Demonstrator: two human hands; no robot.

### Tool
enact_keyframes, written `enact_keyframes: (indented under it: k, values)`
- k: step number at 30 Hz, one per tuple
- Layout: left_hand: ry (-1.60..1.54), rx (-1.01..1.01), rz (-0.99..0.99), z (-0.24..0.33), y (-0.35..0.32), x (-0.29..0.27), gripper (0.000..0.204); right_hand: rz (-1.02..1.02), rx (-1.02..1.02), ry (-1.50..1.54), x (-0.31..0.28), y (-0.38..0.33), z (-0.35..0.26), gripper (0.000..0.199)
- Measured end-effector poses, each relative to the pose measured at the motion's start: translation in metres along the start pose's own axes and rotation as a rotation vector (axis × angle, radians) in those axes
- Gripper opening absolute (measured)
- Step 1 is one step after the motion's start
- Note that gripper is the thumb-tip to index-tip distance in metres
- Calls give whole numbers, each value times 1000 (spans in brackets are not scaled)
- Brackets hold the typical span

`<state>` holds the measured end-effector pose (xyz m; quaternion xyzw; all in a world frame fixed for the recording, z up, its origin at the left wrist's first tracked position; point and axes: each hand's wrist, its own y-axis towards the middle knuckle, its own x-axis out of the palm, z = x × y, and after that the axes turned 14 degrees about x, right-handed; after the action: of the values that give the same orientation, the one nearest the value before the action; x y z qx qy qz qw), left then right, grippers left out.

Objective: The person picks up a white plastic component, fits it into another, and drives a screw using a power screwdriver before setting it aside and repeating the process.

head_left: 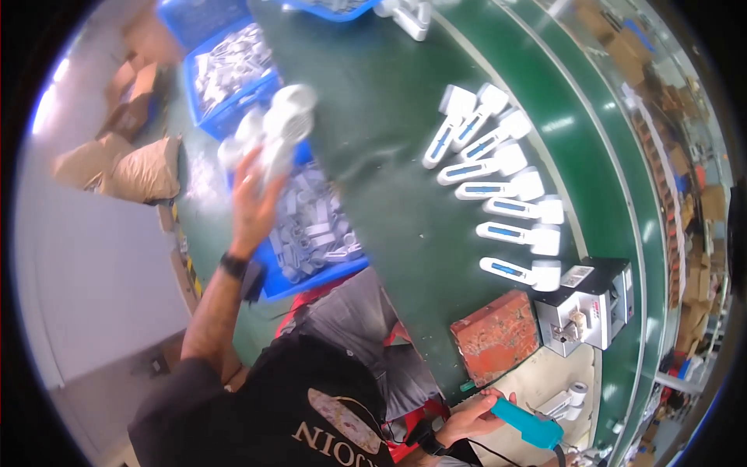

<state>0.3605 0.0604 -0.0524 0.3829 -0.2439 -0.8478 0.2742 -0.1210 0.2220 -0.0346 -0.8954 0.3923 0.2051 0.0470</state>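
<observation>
White plastic pieces (292,118), blurred, at eleven o'clock, grip of left hand (255,206) clamped on them; likely light, stiff, slick, best held by narrower ends. Teal power tool (529,424), five o'clock, clamped in right hand (471,419); probably heavier, grasp barrel.

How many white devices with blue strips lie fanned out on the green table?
8, in one curved row on the green table. From the far end: first device, second, third, fourth, fifth, sixth, seventh, and eighth, nearest the metal machine. None appears hidden within the row.
</observation>
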Motion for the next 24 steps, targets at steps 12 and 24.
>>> enact_keyframes:
  k: [12, 24]
  values:
    - [-43, 265, -152, 60, 72, 48, 49, -6, 21, 26, 3, 2, 1, 49]
    - [101, 486, -751, 174, 125, 201, 81, -43, 82, 91, -3, -2, -4, 47]
